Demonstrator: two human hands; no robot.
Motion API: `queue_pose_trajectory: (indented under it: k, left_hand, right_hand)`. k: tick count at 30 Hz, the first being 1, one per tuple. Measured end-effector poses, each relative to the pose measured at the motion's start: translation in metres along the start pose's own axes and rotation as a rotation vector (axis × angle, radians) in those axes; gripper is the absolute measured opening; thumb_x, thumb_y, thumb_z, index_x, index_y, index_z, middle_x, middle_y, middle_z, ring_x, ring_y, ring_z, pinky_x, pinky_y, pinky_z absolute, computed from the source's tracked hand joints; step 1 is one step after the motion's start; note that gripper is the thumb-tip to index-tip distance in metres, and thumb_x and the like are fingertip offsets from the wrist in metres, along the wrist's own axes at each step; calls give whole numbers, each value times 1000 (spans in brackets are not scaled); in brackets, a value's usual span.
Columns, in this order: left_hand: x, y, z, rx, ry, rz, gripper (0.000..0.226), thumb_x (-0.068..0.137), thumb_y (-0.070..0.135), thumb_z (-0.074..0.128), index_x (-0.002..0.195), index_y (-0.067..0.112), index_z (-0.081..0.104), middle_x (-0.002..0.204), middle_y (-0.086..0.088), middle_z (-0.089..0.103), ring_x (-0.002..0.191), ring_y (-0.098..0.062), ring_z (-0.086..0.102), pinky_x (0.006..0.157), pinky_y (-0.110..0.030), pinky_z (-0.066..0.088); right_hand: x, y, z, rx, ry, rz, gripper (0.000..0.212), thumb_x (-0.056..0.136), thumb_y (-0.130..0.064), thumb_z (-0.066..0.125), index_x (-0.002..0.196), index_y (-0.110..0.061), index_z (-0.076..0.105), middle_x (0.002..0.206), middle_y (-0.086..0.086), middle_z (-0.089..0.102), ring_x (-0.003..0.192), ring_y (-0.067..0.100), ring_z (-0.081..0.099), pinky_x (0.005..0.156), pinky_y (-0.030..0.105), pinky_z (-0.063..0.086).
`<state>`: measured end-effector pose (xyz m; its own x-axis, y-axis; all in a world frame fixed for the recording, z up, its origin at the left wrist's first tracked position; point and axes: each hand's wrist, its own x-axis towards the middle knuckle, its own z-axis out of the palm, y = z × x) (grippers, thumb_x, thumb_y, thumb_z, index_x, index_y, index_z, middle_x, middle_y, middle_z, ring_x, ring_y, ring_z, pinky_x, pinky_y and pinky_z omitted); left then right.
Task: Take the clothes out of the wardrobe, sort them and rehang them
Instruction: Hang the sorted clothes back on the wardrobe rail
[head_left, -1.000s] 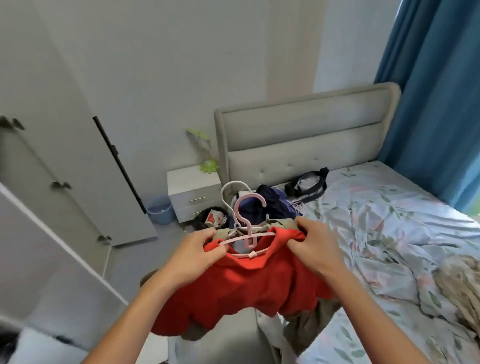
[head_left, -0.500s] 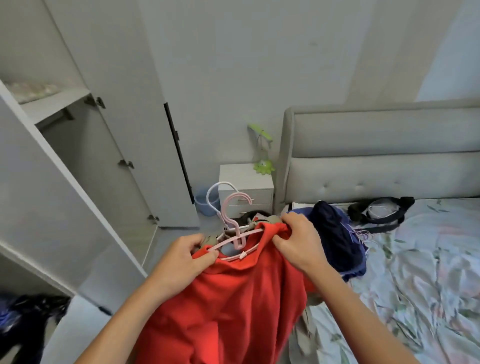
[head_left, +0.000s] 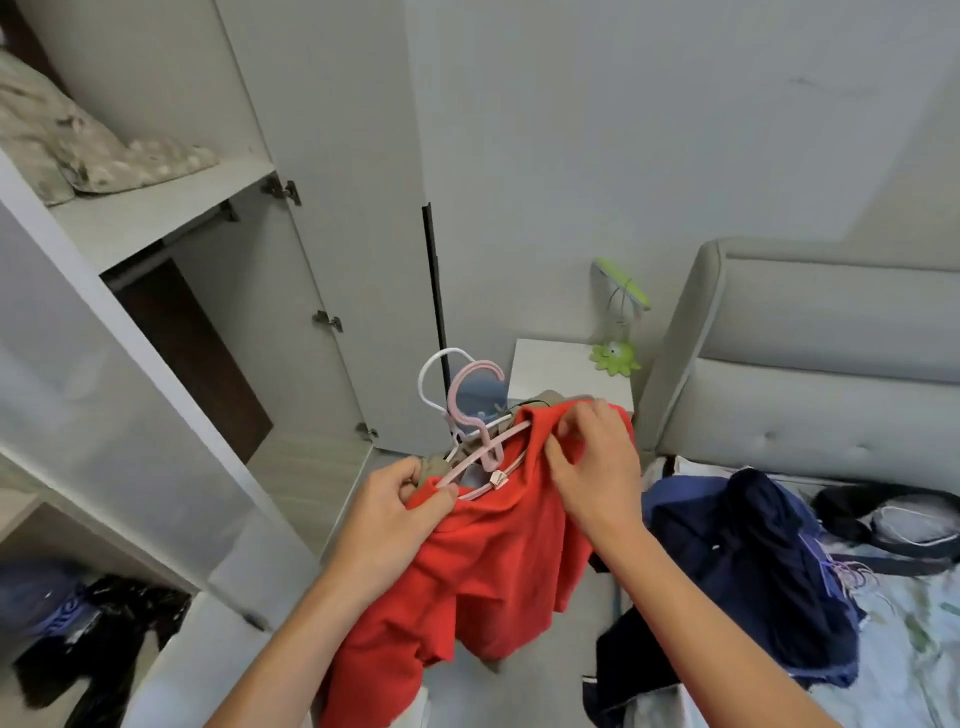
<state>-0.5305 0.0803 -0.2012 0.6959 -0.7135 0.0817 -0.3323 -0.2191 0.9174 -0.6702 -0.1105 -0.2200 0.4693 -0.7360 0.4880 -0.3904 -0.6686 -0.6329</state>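
Right now the left hand (head_left: 387, 519) grips one shoulder of the red shirt (head_left: 483, 577) w/ fingers curled round the cloth and the end of the pink hanger (head_left: 480, 415), and the right hand (head_left: 592, 473) pinches the other shoulder near the collar w/ thumb and fingers bent tight. The shirt hangs down between both arms, in front of the open wardrobe (head_left: 156, 291), w/ a white hanger (head_left: 434, 374) and some tan cloth (head_left: 441, 462) bunched just behind it. A dark blue pile of clothes (head_left: 753, 561) lies on the bed (head_left: 909, 649) at the right, and a green lamp (head_left: 615, 358) sits on the white nightstand (head_left: 550, 369) behind the hangers.
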Motion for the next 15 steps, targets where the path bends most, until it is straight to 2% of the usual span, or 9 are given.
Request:
queue_pose_trajectory:
  k: [2, 4, 7, 8, 10, 12, 15]
  left_hand:
    - [18, -5, 3, 2, 48, -13, 43, 80, 37, 73, 61, 25, 36, 53, 13, 30, 53, -8, 25, 50, -30, 20]
    - [38, -10, 6, 8, 99, -27, 44, 79, 41, 74, 64, 20, 38, 54, 12, 31, 54, -10, 27, 52, -34, 22]
    - [72, -11, 12, 36, 178, -39, 49, 84, 35, 78, 66, 18, 36, 55, 11, 31, 55, -9, 28, 54, -35, 23]
    - [82, -9, 16, 54, 202, -39, 50, 87, 30, 80, 66, 20, 35, 55, 11, 30, 55, -9, 28, 54, -35, 24]
    - [101, -8, 22, 76, 269, -70, 50, 89, 24, 80, 64, 21, 37, 53, 12, 33, 54, -7, 29, 53, -32, 25]
    - [116, -6, 26, 87, 350, -116, 48, 87, 29, 79, 64, 21, 39, 53, 13, 35, 53, -7, 32, 53, -32, 28]
    - [132, -5, 30, 133, 481, -178, 50, 86, 34, 78, 65, 21, 35, 54, 11, 33, 53, -8, 31, 54, -35, 29]
  right_hand:
    - [19, 5, 19, 125, -114, -29, 18, 83, -14, 71, 90, -23, 58, 93, -12, 56, 88, 16, 55, 79, 44, 51]
    - [36, 7, 35, 283, -199, -2, 23, 85, -15, 70, 105, -27, 64, 104, -12, 64, 96, 14, 63, 87, 38, 54]
    - [66, 9, 54, 632, -334, 183, 39, 90, 3, 68, 117, -26, 68, 115, -2, 72, 100, 6, 69, 91, 22, 52]
    - [78, 9, 61, 721, -383, 244, 41, 91, 6, 67, 121, -22, 69, 115, 0, 74, 98, 6, 70, 91, 22, 52]
    - [98, 13, 76, 822, -466, 316, 38, 94, 2, 67, 126, -16, 68, 113, 2, 77, 101, 15, 73, 95, 31, 55]
    - [114, 12, 88, 863, -519, 348, 32, 96, -2, 69, 123, -18, 67, 109, 4, 78, 99, 18, 74, 94, 32, 56]
    - [138, 8, 102, 906, -590, 354, 25, 94, -2, 73, 111, -18, 63, 96, 3, 75, 85, 7, 72, 86, 22, 55]
